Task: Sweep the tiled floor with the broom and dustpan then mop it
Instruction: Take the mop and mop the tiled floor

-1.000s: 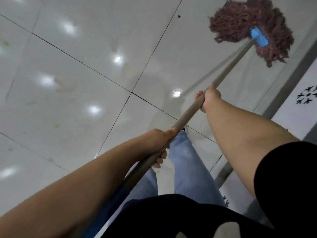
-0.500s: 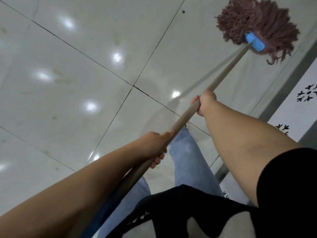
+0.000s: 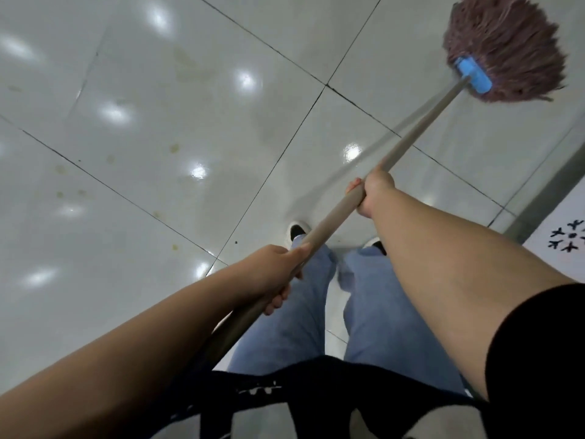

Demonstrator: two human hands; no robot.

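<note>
Glossy white tiled floor (image 3: 164, 128) with dark grout lines fills the view, spotted with faint yellowish stains. Beside its right edge rests the mop (image 3: 506, 49), reddish-brown strings under a blue clamp. Both hands wrap its wooden handle (image 3: 332, 217): right hand (image 3: 375, 193) higher, left hand (image 3: 272, 274) lower, above blue jeans (image 3: 373, 312).

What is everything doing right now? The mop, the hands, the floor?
Mop: strings spread out on the floor, stick slanted back toward the person.
Left hand: grips the stick low down.
Right hand: grips the stick higher up.
Floor: shiny, with small yellowish spots on the left tiles.
</note>
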